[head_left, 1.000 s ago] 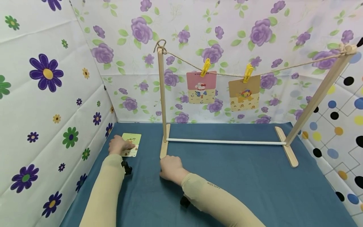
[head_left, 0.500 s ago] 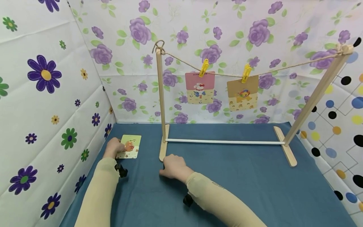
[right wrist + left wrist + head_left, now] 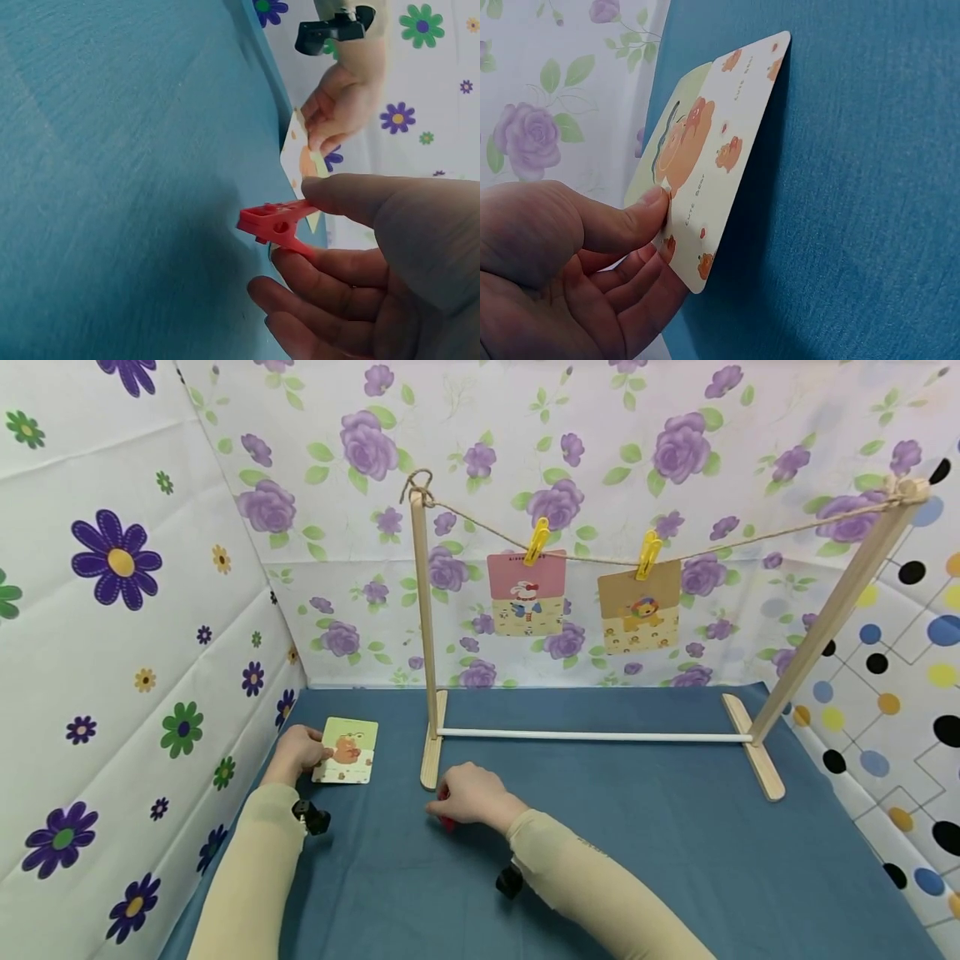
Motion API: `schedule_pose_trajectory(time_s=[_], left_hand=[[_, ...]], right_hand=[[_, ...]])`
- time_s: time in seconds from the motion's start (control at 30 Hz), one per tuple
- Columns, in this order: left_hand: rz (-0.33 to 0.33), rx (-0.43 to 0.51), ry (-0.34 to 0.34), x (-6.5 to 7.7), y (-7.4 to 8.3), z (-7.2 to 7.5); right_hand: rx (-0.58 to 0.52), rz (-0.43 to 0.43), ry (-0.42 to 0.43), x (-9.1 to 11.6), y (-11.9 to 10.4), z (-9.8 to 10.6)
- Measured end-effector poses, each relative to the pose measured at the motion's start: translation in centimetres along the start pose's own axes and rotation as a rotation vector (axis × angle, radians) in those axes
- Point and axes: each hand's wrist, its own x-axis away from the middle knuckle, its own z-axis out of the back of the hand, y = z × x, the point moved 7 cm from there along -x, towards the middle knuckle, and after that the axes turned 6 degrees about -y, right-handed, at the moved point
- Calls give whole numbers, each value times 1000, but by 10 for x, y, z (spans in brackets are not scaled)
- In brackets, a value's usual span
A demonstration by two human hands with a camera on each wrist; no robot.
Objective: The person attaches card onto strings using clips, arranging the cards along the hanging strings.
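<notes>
On the string of the wooden rack, two cards (pink and brown) already hang. The left hand pinches a green card off the blue tabletop; the right hand pinches a red clip, unattached.

A blue cloth covers the table. On it stands a wooden rack on two flat feet, one near the left, one at the right, joined by a white rod just above the cloth
</notes>
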Motion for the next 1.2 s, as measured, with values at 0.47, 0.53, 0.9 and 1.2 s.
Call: schedule_pose_trajectory(time_s=[0.47,0.53,0.9,1.2], left_hand=[[-26,-14,-23,4,3,-4],[-31,-9,-20,5,3,-5],[-74,122,10,7,4,-12],[-99,171,5,20,11,-15]], right_hand=[[-76,0,15,9,14,10],[-81,3,18,11,16,10],[-101,45,15,21,29,17],[-82,64,15,30,31,28]])
